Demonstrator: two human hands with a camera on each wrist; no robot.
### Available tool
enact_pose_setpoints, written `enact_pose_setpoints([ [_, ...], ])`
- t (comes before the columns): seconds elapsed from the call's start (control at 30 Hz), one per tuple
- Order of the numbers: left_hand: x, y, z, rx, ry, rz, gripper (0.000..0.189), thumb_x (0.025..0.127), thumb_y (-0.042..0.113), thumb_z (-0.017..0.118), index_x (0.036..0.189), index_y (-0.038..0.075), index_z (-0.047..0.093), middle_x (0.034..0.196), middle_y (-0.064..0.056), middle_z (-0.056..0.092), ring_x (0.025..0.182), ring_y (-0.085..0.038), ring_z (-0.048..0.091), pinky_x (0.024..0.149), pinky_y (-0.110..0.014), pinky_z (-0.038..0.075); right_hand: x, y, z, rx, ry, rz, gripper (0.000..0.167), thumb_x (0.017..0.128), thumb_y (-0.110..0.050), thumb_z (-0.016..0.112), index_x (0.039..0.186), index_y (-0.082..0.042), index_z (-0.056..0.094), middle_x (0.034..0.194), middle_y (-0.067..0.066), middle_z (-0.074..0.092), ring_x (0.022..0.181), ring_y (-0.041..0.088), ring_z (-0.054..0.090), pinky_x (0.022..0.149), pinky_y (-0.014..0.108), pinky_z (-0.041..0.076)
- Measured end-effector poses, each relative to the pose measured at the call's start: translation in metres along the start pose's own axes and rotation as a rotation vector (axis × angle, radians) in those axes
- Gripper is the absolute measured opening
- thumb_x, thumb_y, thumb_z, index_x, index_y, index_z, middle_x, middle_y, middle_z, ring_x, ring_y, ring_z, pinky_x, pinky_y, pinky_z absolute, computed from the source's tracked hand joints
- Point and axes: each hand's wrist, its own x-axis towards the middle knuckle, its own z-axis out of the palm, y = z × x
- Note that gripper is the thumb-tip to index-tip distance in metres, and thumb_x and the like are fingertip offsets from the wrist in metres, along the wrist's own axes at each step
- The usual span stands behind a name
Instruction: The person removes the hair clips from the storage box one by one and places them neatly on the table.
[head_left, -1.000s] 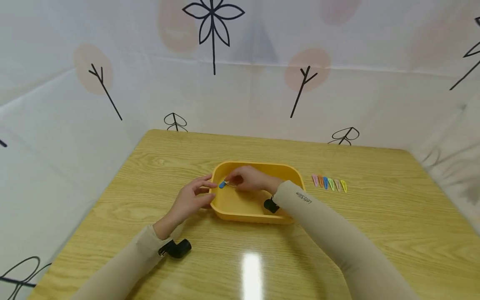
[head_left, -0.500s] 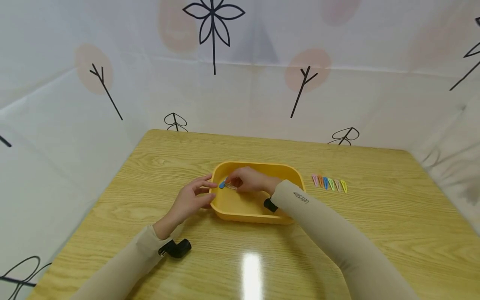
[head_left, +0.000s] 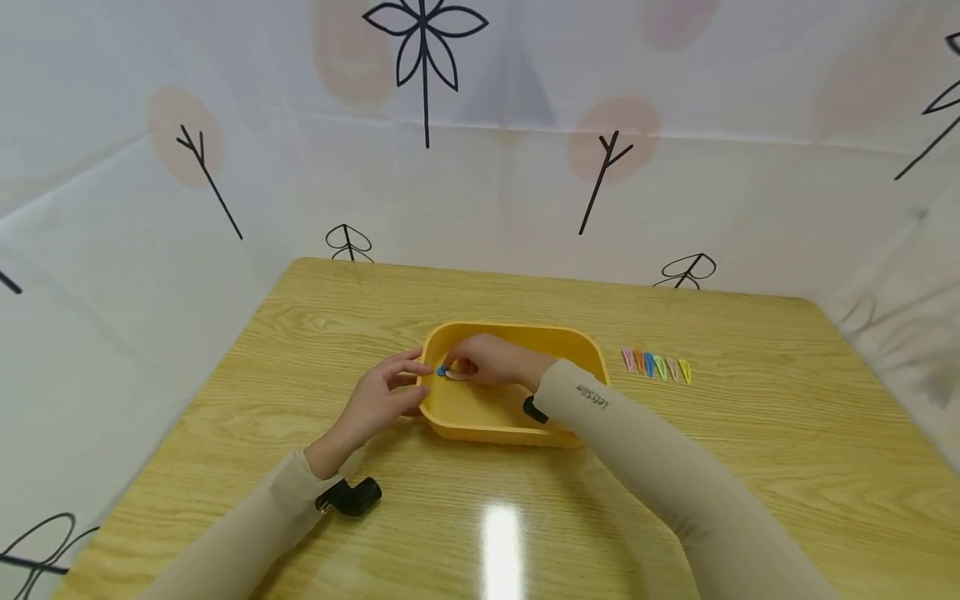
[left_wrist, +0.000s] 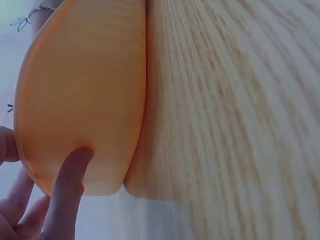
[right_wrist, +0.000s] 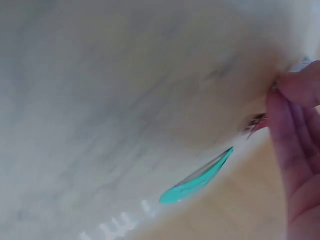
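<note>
Table [head_left: 337, 308]: a tray [head_left: 495, 435] was set on it, with six clips [head_left: 649, 364] to the right.
Tray: its left end was touched by the left hand [head_left: 380, 393].
Left hand: fingers were spread.
Right hand [head_left: 491, 358]: was held inside the tray, fingertips pinched on a pale clip [head_left: 458, 376] (partly hidden).
Blue clip [head_left: 442, 372]: was seen beside it.

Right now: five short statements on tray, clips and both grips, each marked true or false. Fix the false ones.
1. The right grip is inside the tray. True.
2. The left grip rests on the tray's floor. False: it touches the tray's left end.
3. Six clips lie in a row on the table, right of the tray. True.
4. The pink clip is the row's rightmost. False: the yellow clip is.
5. A blue clip lies in the tray. True.
</note>
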Motion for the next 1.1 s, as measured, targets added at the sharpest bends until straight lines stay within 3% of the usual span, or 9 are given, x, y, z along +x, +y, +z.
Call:
enact_pose_setpoints([
  [0.13,0.0,0.0,0.0,0.003,-0.006,0.006,0.03,0.085,0.003,0.065,0.113,-0.008,0.061,0.145,-0.01,0.035,0.115,-0.037,0.049,0.069,-0.037,0.057,0.0,-0.001,0.001,-0.093,-0.004,-0.069,0.029,0.083,0.005,0.063,0.111,-0.004,0.066,0.074,0.0,0.051,0.069,0.013,0.044,0.066,0.024,0.04],
  [0.3,0.001,-0.001,-0.001,-0.005,-0.002,0.007,0.03,0.085,0.003,0.064,0.113,-0.008,0.061,0.144,-0.009,0.036,0.116,-0.038,0.049,0.068,-0.036,0.057,0.002,0.003,0.002,-0.087,-0.009,-0.057,0.034,0.081,0.007,0.063,0.112,-0.006,0.066,0.073,0.0,0.05,0.067,0.013,0.043,0.063,0.023,0.038],
  [0.8,0.001,-0.003,0.0,-0.005,-0.005,0.012,0.031,0.085,0.004,0.065,0.113,-0.008,0.061,0.145,-0.01,0.035,0.115,-0.038,0.05,0.067,-0.036,0.057,-0.001,0.0,-0.003,0.098,0.007,0.028,0.032,0.08,0.009,0.062,0.108,-0.006,0.067,0.083,0.001,0.06,0.07,0.012,0.05,0.065,0.021,0.046],
  [1.1,0.0,0.0,0.0,-0.02,-0.014,0.014,0.031,0.085,0.003,0.064,0.113,-0.009,0.06,0.145,-0.012,0.035,0.115,-0.039,0.049,0.07,-0.038,0.057,-0.009,-0.016,-0.021,0.236,0.138,0.051,0.033,0.08,0.007,0.061,0.111,-0.005,0.064,0.084,0.009,0.061,0.068,0.013,0.053,0.062,0.022,0.049],
])
